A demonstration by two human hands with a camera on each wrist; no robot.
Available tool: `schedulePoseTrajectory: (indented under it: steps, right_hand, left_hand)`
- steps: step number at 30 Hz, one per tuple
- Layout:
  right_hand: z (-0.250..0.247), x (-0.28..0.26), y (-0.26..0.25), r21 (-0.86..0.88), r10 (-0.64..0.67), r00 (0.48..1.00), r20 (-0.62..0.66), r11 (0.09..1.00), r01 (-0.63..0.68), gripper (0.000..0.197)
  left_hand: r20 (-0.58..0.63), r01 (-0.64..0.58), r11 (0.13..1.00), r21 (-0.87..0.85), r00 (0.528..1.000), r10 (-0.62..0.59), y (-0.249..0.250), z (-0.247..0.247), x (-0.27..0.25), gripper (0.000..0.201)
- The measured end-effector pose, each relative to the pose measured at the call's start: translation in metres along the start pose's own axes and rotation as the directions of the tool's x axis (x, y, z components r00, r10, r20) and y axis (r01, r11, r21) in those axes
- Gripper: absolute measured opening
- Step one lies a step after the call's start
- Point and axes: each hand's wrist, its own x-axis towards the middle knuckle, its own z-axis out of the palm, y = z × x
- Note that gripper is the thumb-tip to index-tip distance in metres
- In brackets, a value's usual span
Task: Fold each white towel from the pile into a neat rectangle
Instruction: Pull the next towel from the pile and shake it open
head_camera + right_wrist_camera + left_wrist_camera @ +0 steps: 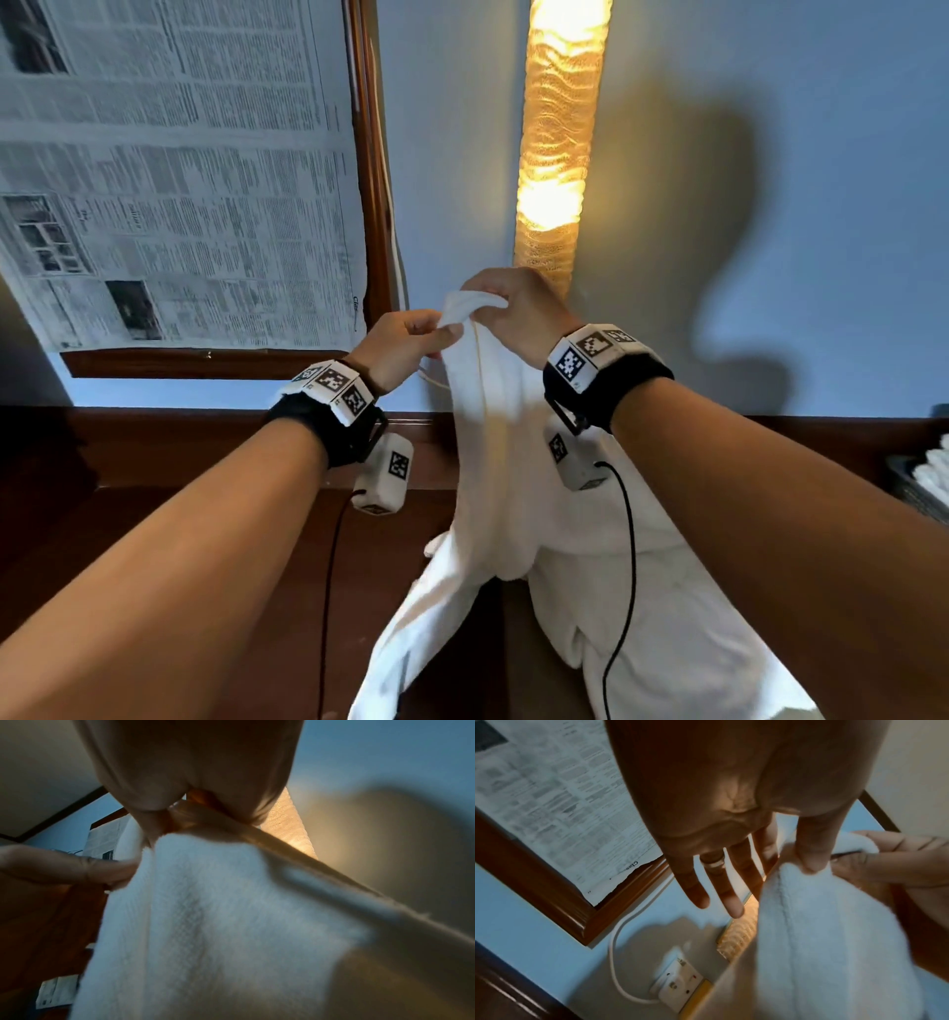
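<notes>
A white towel point(493, 442) hangs lengthwise from both hands, raised in front of the wall; its lower end drapes onto the dark wooden table point(169, 539). My left hand point(411, 342) pinches the towel's top edge between thumb and forefinger; in the left wrist view the other fingers point(700, 888) stay straight beside the towel point(821, 933). My right hand point(513, 308) grips the same top edge close by, its fingers curled over the cloth. The right wrist view is filled with the towel point(218, 912) hanging under that hand point(180, 815). More white cloth point(683, 642) lies bunched on the table below.
A framed newspaper point(169, 169) hangs on the wall at left. A lit, textured lamp column point(557, 133) stands straight ahead. A wall socket point(680, 981) with a white cable sits below the frame. Folded white towels in a tray point(929, 483) lie at the far right.
</notes>
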Motion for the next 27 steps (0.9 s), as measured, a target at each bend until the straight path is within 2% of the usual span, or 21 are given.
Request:
schedulePoseTrajectory:
  steps: [2,4,7,8,12,13,15,16,18,20,22,25,27]
  right_hand:
    - [0.004,0.004,-0.01,-0.069,0.014,0.999,-0.03,0.997,-0.016,0.014]
    - [0.013,0.004,-0.02,-0.158,0.027,0.997,-0.075,0.987,-0.039,0.011]
    - [0.029,0.001,-0.037,-0.19,0.027,0.989,-0.144,0.98,-0.054,0.011]
    - [0.034,0.0,-0.045,-0.182,0.02,0.987,-0.161,0.982,-0.049,0.011]
    - [0.06,0.004,-0.087,-0.133,0.001,0.974,-0.225,0.991,-0.032,0.005]
    - [0.069,0.004,-0.097,-0.14,-0.005,0.973,-0.23,0.99,-0.028,0.005]
    - [0.087,0.003,-0.111,-0.183,-0.007,0.98,-0.2,0.983,-0.03,0.004]
    - [0.095,0.0,-0.115,-0.213,0.007,0.986,-0.164,0.976,-0.042,0.004]
    - [0.107,-0.013,-0.114,-0.29,0.051,0.993,-0.107,0.954,-0.08,0.008]
    - [0.112,-0.032,-0.103,-0.394,0.137,0.986,-0.096,0.904,-0.164,0.017]
    - [0.112,-0.059,-0.084,-0.456,0.286,0.953,-0.102,0.838,-0.3,0.022]
    - [0.1,-0.099,-0.062,-0.382,0.528,0.83,-0.18,0.74,-0.554,0.021]
    - [0.094,-0.111,-0.065,-0.317,0.573,0.774,-0.268,0.706,-0.633,0.022]
  left_hand:
    - [-0.012,0.027,0.998,-0.054,1.0,-0.028,-0.001,-0.007,-0.003,0.026]
    - [-0.072,-0.011,0.989,-0.15,0.997,0.0,0.001,-0.017,-0.009,0.031]
    - [-0.176,-0.045,0.976,-0.212,0.984,0.007,-0.001,-0.041,-0.017,0.057]
    - [-0.168,-0.032,0.977,-0.209,0.986,-0.003,-0.001,-0.05,-0.023,0.057]
    - [-0.088,0.065,0.983,-0.173,0.993,-0.081,-0.009,-0.091,-0.049,0.017]
    - [-0.099,0.068,0.981,-0.184,0.991,-0.087,-0.012,-0.103,-0.055,0.016]
    - [-0.174,-0.004,0.984,-0.178,0.984,-0.027,-0.019,-0.131,-0.062,0.032]
    - [-0.207,-0.05,0.988,-0.149,0.978,0.018,-0.018,-0.144,-0.067,0.032]
    - [-0.189,-0.107,0.993,-0.055,0.977,0.095,-0.016,-0.167,-0.08,0.004]
    - [-0.16,-0.141,0.989,0.035,0.976,0.145,-0.017,-0.189,-0.09,0.018]
    - [-0.153,-0.167,0.983,0.078,0.972,0.177,-0.021,-0.21,-0.101,0.014]
    - [-0.143,-0.207,0.971,0.122,0.964,0.223,-0.031,-0.235,-0.115,0.015]
    - [-0.112,-0.218,0.97,0.111,0.967,0.23,-0.035,-0.239,-0.12,0.016]
